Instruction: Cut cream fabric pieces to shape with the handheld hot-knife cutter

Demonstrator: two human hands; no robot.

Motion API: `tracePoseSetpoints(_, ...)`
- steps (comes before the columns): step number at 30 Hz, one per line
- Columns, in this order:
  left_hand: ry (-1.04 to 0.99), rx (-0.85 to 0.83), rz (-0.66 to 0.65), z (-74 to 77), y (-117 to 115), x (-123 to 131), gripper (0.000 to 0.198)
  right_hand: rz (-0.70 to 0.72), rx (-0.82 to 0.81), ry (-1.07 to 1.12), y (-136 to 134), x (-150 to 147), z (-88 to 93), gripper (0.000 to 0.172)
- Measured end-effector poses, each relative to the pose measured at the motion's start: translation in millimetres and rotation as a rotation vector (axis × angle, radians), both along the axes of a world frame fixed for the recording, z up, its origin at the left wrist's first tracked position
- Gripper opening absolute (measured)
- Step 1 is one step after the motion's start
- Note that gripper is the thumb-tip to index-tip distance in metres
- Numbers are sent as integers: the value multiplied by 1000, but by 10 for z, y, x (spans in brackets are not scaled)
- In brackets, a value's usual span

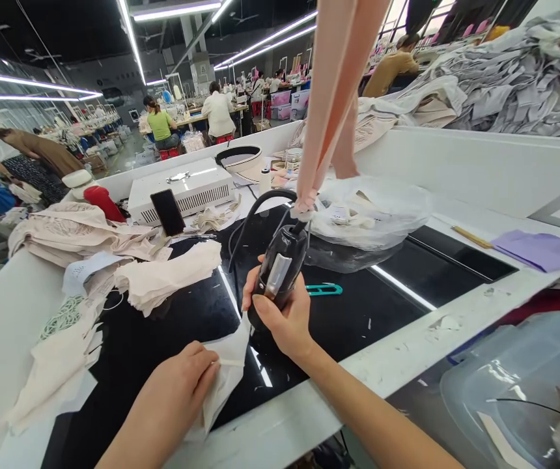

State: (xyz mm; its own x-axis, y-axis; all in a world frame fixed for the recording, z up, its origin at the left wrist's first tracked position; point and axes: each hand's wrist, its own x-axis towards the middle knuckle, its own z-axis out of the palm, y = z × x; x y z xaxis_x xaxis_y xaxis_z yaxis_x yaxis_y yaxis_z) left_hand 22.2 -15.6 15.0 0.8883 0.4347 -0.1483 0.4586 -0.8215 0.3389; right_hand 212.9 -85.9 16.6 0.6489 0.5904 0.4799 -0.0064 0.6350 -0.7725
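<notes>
My right hand (282, 316) is wrapped round a black and silver hand-held tool (280, 264) with a black cord looping up behind it. The tool's lower tip meets a small white fabric piece (226, 378) lying on the glossy black worktop (163, 339). My left hand (182, 384) pinches the left edge of that same piece near the table's front edge. A pale pink strip of cloth (331, 98) hangs from above, its lower end right over the tool's top.
Stacks of cream fabric pieces (163, 277) lie to the left. Behind are a white box unit (187, 185) with a phone (167, 212) leaning on it, a clear plastic bag (368, 212) and teal clips (323, 289). A clear plastic tub (519, 384) stands lower right. Other workers sit far behind.
</notes>
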Motion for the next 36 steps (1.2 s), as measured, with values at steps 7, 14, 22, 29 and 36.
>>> tracePoseSetpoints(7,-174,46,-287,-27,298,302,21,-19,4,19,64,22,-43,32)
tracePoseSetpoints(14,-77,-123,-357,-180,471,463,43,-24,16,3,76,9,-76,29)
tracePoseSetpoints(22,-50,-121,-331,-215,490,450,41,8,1,-6,93,-20,-78,33)
tracePoseSetpoints(29,-63,-81,-330,-214,479,417,42,8,-13,-7,108,-32,-76,34)
tracePoseSetpoints(36,-40,-23,-317,-204,475,336,50,13,-34,2,106,-61,-66,33)
